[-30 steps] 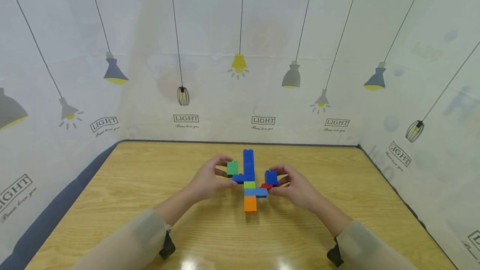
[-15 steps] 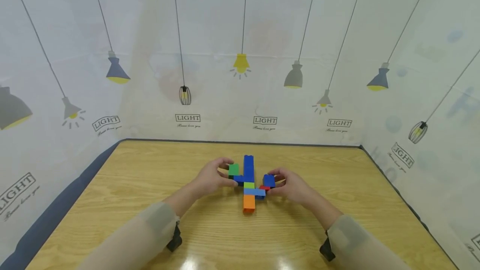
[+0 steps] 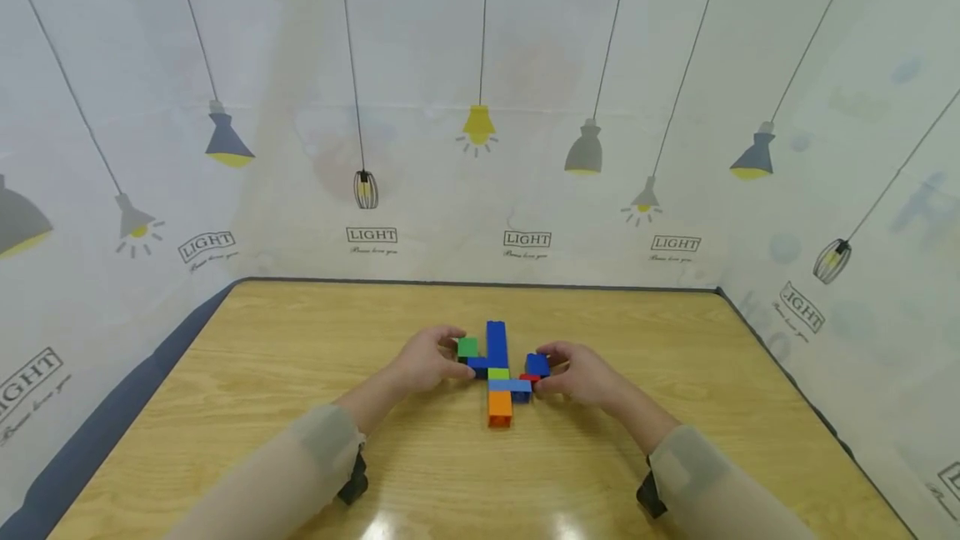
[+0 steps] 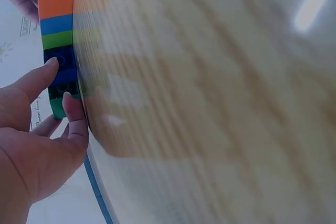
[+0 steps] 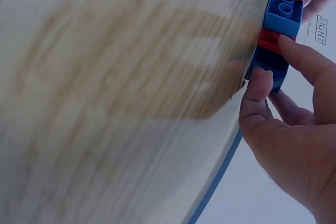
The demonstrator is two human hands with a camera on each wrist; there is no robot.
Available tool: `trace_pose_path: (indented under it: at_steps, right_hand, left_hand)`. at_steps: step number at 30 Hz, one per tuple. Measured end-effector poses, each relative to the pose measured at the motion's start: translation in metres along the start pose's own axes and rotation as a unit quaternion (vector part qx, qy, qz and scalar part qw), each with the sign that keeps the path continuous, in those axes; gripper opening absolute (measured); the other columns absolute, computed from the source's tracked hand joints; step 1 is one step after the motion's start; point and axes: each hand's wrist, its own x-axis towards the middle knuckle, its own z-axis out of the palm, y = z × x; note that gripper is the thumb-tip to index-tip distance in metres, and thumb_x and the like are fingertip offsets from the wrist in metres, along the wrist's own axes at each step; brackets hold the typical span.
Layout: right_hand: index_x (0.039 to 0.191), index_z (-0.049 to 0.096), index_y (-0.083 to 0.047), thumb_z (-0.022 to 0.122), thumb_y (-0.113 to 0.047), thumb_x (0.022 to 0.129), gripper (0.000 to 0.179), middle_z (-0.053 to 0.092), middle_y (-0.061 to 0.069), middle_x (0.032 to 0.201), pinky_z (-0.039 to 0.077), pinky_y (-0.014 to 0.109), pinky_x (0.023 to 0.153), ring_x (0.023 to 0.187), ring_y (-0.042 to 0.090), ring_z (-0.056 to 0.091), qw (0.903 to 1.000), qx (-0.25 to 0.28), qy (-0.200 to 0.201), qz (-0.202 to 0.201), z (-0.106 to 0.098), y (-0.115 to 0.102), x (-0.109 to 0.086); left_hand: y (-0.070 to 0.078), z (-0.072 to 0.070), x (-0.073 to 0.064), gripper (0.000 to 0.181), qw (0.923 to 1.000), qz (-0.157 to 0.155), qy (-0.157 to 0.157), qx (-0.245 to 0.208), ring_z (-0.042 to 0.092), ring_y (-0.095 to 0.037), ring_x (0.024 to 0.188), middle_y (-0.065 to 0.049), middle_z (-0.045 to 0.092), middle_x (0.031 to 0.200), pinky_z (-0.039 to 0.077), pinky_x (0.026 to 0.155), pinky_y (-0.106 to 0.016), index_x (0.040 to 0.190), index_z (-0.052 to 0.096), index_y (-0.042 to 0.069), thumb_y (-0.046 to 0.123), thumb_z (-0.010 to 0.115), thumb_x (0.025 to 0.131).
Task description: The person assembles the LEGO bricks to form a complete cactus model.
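Note:
Both hands hold one joined figure of toy building bricks over the middle of the table. Its spine has dark blue bricks (image 3: pixel 497 344) at the far end, a lime brick (image 3: pixel 498 373), a light blue brick (image 3: pixel 510 386) and an orange brick (image 3: pixel 499 408) nearest me. My left hand (image 3: pixel 426 362) grips the left branch, at a green brick (image 3: pixel 467 347) and a dark blue one (image 4: pixel 64 66). With thumb and fingers, my right hand (image 3: pixel 583 373) holds the right branch, a red brick (image 5: pixel 270 40) beside a blue brick (image 3: pixel 537 364). Fingertips partly cover both branches.
The wood-grain table (image 3: pixel 420 473) has a dark edge along the back. Behind it hangs a pale backdrop (image 3: pixel 420 48) printed with lamps. Black wrist straps (image 3: pixel 353 482) sit at the sleeve cuffs.
The brick figure has tipped: its far end sits lower in view and the spine looks shorter, with the orange brick's near end now showing. Both hands moved slightly with it, keeping their grips.

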Motion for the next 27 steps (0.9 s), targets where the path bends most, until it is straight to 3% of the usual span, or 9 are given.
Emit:
trace_pose_path:
  at_steps: [3,10,27]
  right_hand:
    - [0.150,0.062,-0.003,0.089,-0.016,0.093,0.065,0.070,0.017,0.138,0.062,0.045,0.100,0.118,0.028,0.071,1.0000,-0.001,0.001,0.003,0.0002,-0.0011,0.0002]
    - [0.152,0.061,-0.009,0.090,-0.019,0.093,0.066,0.069,0.014,0.141,0.060,0.051,0.105,0.125,0.030,0.066,0.9999,-0.014,0.004,0.008,0.0015,-0.0003,-0.0004]
    - [0.153,0.060,-0.007,0.089,-0.018,0.093,0.068,0.068,0.018,0.143,0.062,0.045,0.099,0.125,0.033,0.068,1.0000,0.003,-0.001,0.006,0.0006,0.0020,0.0012]
  left_hand:
    - [-0.0013,0.0002,0.0001,0.070,1.0000,0.001,0.003,0.005,0.067,-0.029,0.127,-0.014,0.070,0.142,0.059,0.109,-0.048,0.152,0.062,0.009,0.017,0.093,0.090]
    - [-0.0043,-0.0011,-0.0017,0.070,1.0000,0.004,0.004,0.001,0.068,-0.029,0.123,-0.014,0.070,0.138,0.062,0.099,-0.043,0.152,0.062,0.008,0.014,0.093,0.089]
    - [-0.0070,-0.0019,-0.0018,0.071,0.9998,0.001,0.000,-0.019,0.069,-0.031,0.126,-0.015,0.069,0.140,0.063,0.100,-0.043,0.154,0.059,0.007,0.013,0.091,0.091]
